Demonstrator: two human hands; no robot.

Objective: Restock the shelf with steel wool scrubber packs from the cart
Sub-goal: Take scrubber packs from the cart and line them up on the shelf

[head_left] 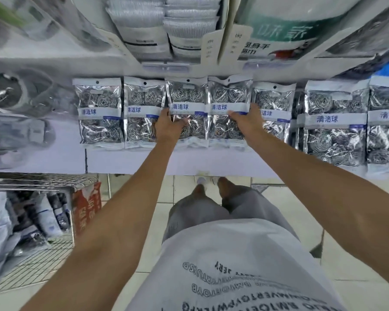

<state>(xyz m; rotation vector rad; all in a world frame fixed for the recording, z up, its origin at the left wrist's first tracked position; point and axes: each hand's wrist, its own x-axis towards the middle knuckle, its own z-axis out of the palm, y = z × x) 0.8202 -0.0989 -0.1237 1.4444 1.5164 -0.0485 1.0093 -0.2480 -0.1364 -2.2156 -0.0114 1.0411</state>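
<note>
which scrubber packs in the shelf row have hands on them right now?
The third pack and fourth pack from the left. The left hand grips the third, the right hand grips the fourth; the other packs in the row stand untouched.

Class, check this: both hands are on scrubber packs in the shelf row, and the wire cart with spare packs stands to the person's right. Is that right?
One error: the wire cart stands to the person's left, as the head view shows. The left hand and right hand are indeed on scrubber packs in the shelf row.

A row of clear plastic steel wool scrubber packs (187, 110) lies side by side on the flat white shelf (144, 162). The wire metal cart (32, 221) stands below the shelf's left end, holding more packs.
</note>
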